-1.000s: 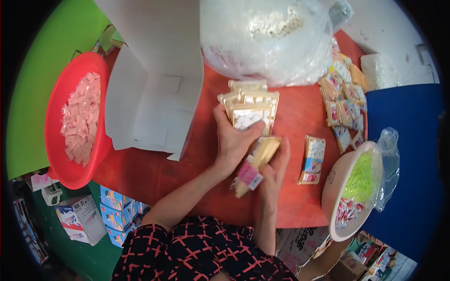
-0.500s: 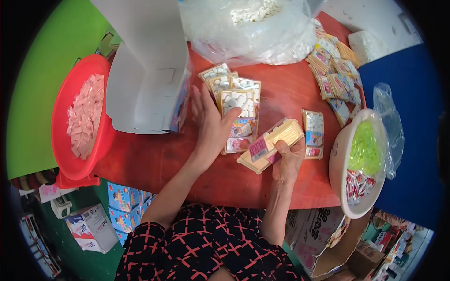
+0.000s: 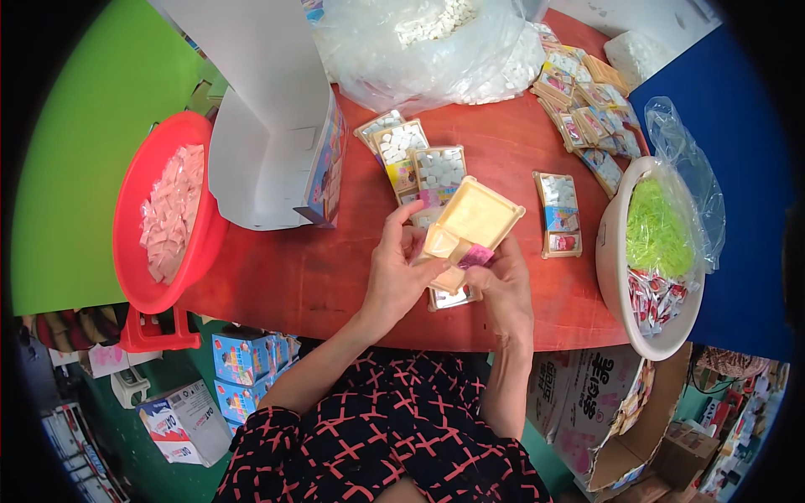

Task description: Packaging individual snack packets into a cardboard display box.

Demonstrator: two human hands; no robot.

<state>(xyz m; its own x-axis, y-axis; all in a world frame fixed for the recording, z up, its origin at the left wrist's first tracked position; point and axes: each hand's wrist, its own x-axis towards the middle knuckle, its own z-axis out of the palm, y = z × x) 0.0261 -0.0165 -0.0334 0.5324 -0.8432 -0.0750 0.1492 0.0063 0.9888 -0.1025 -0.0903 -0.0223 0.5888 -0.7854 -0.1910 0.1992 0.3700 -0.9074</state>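
Half a second ago the left hand (image 3: 394, 281) lay flat on the row of filled packets on the red table (image 3: 335, 277) while the right hand (image 3: 503, 289) alone held a small stack of cream trays; now the left hand has come off the packets and joined the right, and the cream trays (image 3: 470, 222) are lifted and tipped so the top one shows its empty hollow to the camera; judged from that, the work has gone from setting packets down to separating or readying a fresh tray from the stack; the trays sit above the middle of the table, nearer its near edge than its far edge, held clear of the surface; the left thumb and forefinger are curled closed on the stack's left lower corner, the thumb (image 3: 401, 220) raised along its side; the right fingers (image 3: 495, 267) are closed on the lower right end, where a small pink wrapper (image 3: 475, 256) is pinched against the tray; below the hands one filled packet (image 3: 453, 298) lies flat on the table, just under the wrists; three more filled packets (image 3: 419, 168) lie in a row toward the far edge, apart from the fingers; another packet (image 3: 558, 214) lies to the right, near the white bowl (image 3: 610, 277) at the right edge; the red basin (image 3: 134, 277) overhangs the left edge.
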